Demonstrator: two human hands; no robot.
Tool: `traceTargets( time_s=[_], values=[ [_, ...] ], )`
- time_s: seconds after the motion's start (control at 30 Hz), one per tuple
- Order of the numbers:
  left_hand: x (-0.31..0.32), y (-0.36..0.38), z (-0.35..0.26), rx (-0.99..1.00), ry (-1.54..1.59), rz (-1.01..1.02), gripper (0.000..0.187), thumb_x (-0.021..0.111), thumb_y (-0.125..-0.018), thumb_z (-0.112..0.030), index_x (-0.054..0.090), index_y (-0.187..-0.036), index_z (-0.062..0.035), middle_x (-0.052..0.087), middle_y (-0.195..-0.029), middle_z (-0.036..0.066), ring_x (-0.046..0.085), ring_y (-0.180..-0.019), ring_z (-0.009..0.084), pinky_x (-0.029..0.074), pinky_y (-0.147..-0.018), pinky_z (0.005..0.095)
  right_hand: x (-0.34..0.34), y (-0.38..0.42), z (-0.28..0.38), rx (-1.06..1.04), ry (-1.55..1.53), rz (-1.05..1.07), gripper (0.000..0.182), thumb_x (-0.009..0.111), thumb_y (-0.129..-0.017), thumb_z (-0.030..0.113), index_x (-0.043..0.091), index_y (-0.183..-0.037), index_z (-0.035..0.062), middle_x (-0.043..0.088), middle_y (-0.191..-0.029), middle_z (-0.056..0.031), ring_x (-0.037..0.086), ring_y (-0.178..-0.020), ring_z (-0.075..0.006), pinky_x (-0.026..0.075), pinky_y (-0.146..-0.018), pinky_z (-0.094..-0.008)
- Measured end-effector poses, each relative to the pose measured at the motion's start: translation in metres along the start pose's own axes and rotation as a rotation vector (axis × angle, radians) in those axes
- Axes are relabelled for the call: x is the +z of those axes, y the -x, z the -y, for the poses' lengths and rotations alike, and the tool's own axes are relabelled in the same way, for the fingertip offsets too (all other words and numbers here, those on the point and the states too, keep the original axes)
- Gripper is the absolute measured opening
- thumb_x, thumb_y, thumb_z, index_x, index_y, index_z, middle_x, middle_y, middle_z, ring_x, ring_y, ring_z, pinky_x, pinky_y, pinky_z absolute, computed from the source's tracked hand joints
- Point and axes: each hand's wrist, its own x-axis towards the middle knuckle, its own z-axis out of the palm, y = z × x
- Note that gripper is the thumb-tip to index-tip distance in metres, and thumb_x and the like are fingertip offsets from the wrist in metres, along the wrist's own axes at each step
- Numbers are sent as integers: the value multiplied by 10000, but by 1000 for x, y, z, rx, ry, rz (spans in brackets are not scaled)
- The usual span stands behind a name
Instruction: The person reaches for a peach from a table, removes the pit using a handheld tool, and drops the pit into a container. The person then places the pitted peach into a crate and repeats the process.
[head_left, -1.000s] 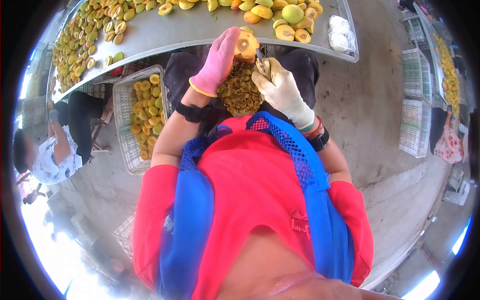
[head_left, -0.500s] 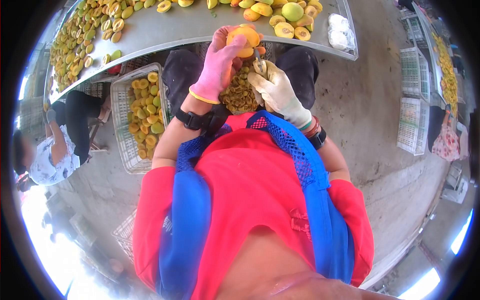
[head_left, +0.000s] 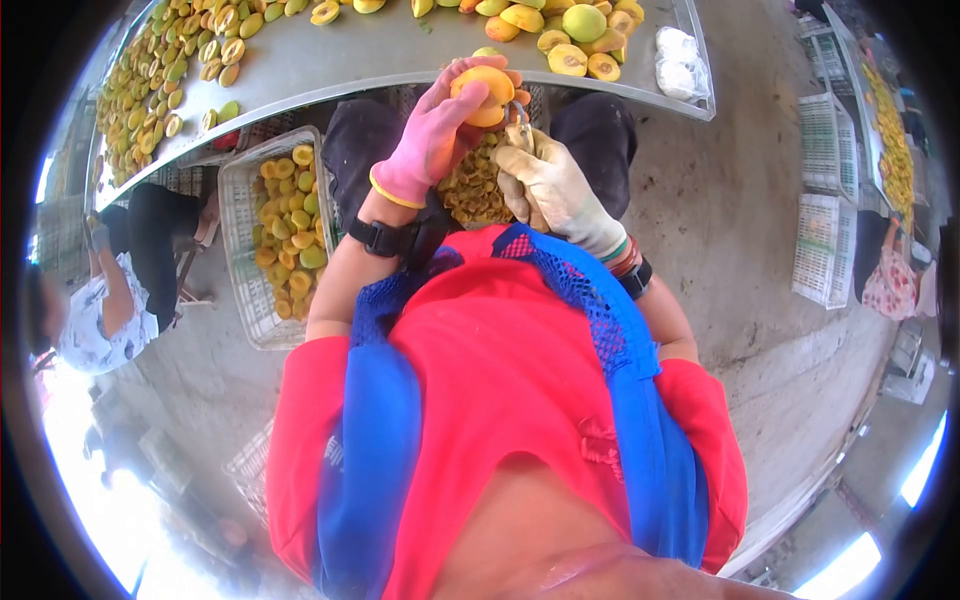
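My left hand [head_left: 425, 145], in a pink glove, has its fingers wrapped round a yellow-orange peach half [head_left: 487, 97] near the table's front edge. In a whitish work glove, my right hand [head_left: 556, 185] grips a small pitting tool [head_left: 519, 118] with a curved metal tip. The tip points up beside the peach half, close to its right edge. Most of the tool's handle is hidden in the glove. Below my hands, between my knees, lies a heap of brownish-yellow peach pits [head_left: 475, 190].
A metal table [head_left: 380, 55] in front bears many peach halves [head_left: 150, 110] and a clear bag with white contents [head_left: 680, 65]. A white crate [head_left: 238, 200] of halves stands at my left. Stacked crates [head_left: 825, 240] stand at right. Other people [head_left: 110, 310] sit on both sides.
My left hand has tilted a little and shifted slightly left, turning the peach half. The right hand with the tool has barely moved.
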Motion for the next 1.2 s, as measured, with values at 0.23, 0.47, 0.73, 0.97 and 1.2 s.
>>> traceTargets(
  time_s=[0.23, 0.47, 0.73, 0.97, 1.2],
  values=[
    [10, 10, 10, 222, -244, -6, 515, 559, -1045, -283, 376, -1449, -21, 542, -1357, 159, 611, -1179, 275, 520, -1001, 411, 2, 3, 9, -128, 153, 190, 141, 639, -792, 132, 503, -779, 97, 526, -700, -48, 559, -646, -216, 469, -538, -352],
    [7, 10, 17, 403, -347, -62, 572, 603, -1025, -318, 363, -1451, -21, 522, -1388, 167, 607, -1187, 293, 537, -986, 429, 19, 13, 23, -94, 139, 141, 121, 527, -988, 150, 448, -901, 119, 486, -644, 22, 476, -466, -81, 371, -407, -244],
    [11, 12, 22, 513, -632, -87, 487, 519, -1068, -245, 357, -1462, -9, 534, -1409, 196, 630, -1182, 291, 513, -1012, 414, 11, 7, 10, -206, 86, 226, 147, 548, -1005, 187, 456, -906, 130, 505, -634, 8, 499, -443, -103, 381, -378, -255],
    [18, 7, -25, -26, -325, -98, 255, 559, -1057, -241, 538, -1163, -11, 686, -1118, 165, 704, -969, 226, 570, -845, 332, 29, 16, 6, -100, 98, 64, 111, 528, -1002, 180, 487, -929, 108, 470, -636, 32, 439, -467, -78, 342, -429, -239],
    [30, 6, 2, 287, -408, -208, 512, 416, -1092, -424, 523, -1294, 35, 673, -1053, 148, 676, -874, 200, 572, -800, 327, 29, 8, 2, -229, 268, -31, 98, 578, -967, 111, 504, -962, 48, 504, -675, 26, 476, -520, -66, 383, -460, -281]
  ],
)
